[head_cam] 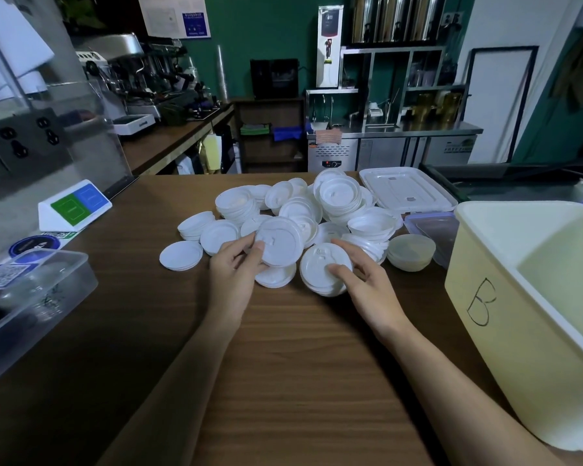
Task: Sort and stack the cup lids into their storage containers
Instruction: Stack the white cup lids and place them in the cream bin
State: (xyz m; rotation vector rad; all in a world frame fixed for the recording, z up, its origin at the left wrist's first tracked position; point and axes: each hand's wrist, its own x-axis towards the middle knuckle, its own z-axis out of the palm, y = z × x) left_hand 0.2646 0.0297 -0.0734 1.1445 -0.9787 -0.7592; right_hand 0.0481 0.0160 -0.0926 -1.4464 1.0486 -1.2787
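Behind the left hand (233,274), part of the lid (280,240) hides.

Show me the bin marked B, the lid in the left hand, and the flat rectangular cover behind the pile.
bin marked B (475,260): head view, front wall above the letter.
lid (278,242) in the left hand (233,275): head view, middle of its top.
flat rectangular cover (408,193): head view, centre of its panel.

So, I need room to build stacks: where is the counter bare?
Bare counter lies on the near side of the lid pile, and left of it toward the clear container. Crowded between the pile and the yellow tub marked B.
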